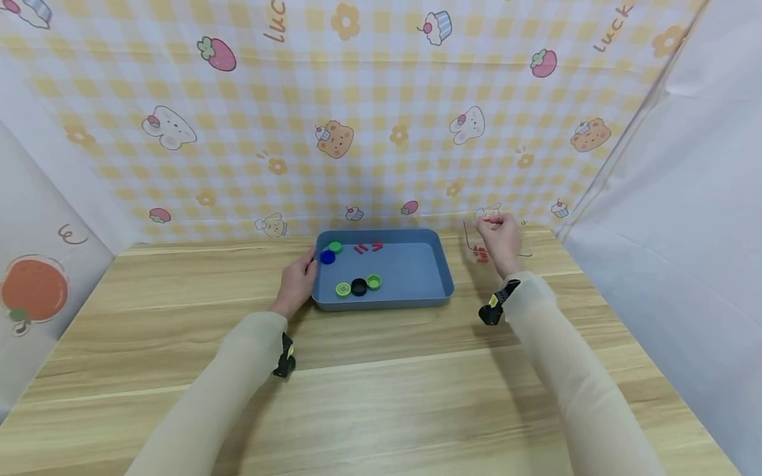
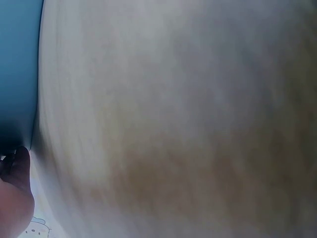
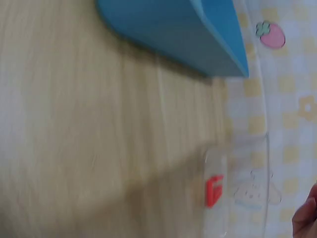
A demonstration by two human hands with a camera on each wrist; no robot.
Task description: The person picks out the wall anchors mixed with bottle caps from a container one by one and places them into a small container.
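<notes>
A blue-grey tray (image 1: 411,264) lies on the table, with bottle caps and small red sticks in it. At its left wall my left hand (image 1: 297,280) grips the rim. In the left wrist view a dark fingertip shows at the edge of the tray (image 2: 19,74). My right hand (image 1: 502,239) pinches a small red stick (image 1: 486,221) above a clear plastic box (image 1: 524,255). More red sticks (image 1: 481,254) lie inside that box. The right wrist view shows the box with red sticks (image 3: 213,191) in it, and only part of my right hand (image 3: 306,215) at the edge.
Inside the tray a blue cap (image 1: 327,257) and a green cap (image 1: 335,247) sit back left; a black cap (image 1: 359,286) lies between two light green ones near the front. Several red sticks (image 1: 369,248) lie along its back. A checked cloth (image 1: 381,165) hangs behind the table.
</notes>
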